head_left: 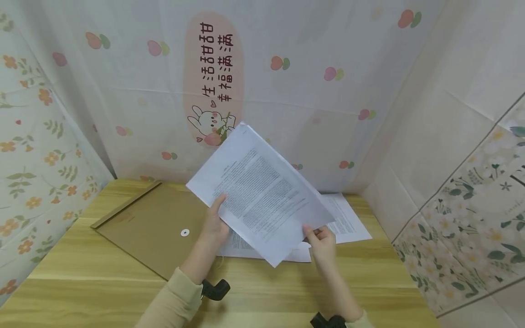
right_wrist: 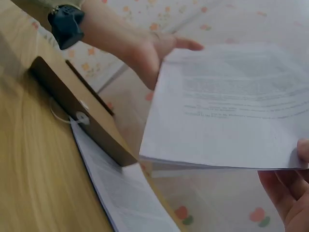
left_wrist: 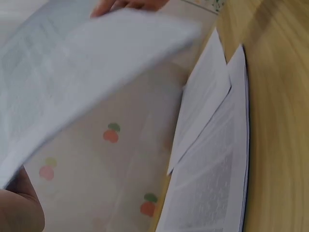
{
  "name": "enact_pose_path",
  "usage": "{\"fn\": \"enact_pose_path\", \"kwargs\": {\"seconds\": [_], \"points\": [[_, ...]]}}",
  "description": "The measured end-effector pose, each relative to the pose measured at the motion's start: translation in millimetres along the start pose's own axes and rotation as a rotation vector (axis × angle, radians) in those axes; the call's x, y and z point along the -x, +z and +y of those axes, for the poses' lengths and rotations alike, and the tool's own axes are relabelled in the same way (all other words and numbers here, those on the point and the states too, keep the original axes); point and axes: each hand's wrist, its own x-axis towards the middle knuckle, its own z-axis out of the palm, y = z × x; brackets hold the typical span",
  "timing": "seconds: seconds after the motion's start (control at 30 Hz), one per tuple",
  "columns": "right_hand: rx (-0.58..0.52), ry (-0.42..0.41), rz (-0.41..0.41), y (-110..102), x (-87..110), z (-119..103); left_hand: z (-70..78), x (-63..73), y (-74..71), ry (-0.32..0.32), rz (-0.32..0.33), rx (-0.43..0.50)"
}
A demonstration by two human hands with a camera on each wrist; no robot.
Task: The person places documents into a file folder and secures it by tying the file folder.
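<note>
Pinching the sheaf [head_left: 262, 191] two-handed: left hand [head_left: 214, 228] has its thumb on the printed face at the left edge, fingers mostly hidden behind; right hand [head_left: 322, 246] nips the lower right edge, thumb on top, fingers under. Sheaf is up off the table [head_left: 254, 296], tilted, edges not quite flush. Below: a stack [head_left: 238, 248], plus a loose sheet [head_left: 348, 221] overlapping it. Folder [head_left: 156, 223] lies left of those, button [head_left: 185, 233] up; can't tell if the stack tucks under it. My read: step in hand is in-air handling of the sheaf; next move calls for firm grips, edges squared, no creases.
</note>
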Motion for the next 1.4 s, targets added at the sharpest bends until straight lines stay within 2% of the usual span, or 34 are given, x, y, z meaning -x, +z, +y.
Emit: {"fn": "enact_pose_path", "kwargs": {"seconds": [0.17,0.3,0.4,0.5,0.57,0.67,0.8,0.9,0.97,1.13,1.2,1.27,1.4], "points": [[0.053,-0.032,0.053,-24.5,-5.6,-4.1,15.1,-3.9,-14.8,0.023,0.047,-0.033],[0.093,-0.031,0.097,-41.9,-9.7,-6.6,21.9,-4.6,-26.7,-0.005,0.025,-0.122],[0.121,-0.008,0.084,-51.4,-11.3,-6.9,22.9,-5.4,-34.3,-0.059,-0.013,-0.271],[0.124,0.029,0.023,-57.4,-11.9,-5.6,22.6,-5.8,-39.6,-0.111,-0.093,-0.493],[0.125,0.066,-0.033,-59.8,-11.2,-4.2,22.0,-5.8,-42.0,-0.112,-0.146,-0.634],[0.123,0.127,-0.135,-62.0,-9.1,-1.9,21.5,-5.1,-44.9,-0.07,-0.186,-0.781],[0.108,0.168,-0.294,-63.6,-5.8,0.4,21.6,-3.7,-48.1,-0.022,-0.124,-0.858],[0.089,0.171,-0.36,-64.9,-4.5,3.5,22.9,-1.9,-51.9,-0.009,-0.099,-0.903],[0.075,0.18,-0.366,-66.8,-4.1,6.6,24.6,-0.2,-56.1,-0.006,-0.126,-0.949],[0.004,0.258,-0.388,-75.6,-4.9,15.6,31.5,6.6,-68.9,-0.009,-0.259,-1.072],[-0.024,0.29,-0.414,-80.0,-5.4,19.5,34.4,10.4,-74.9,0.01,-0.307,-1.159],[-0.052,0.333,-0.433,-83.9,-4.8,23.5,36.2,14.5,-81.9,0.042,-0.333,-1.284],[-0.101,0.422,-0.453,-89.1,-0.7,33.1,40.4,25.7,-92.8,0.149,-0.35,-1.616]]}}
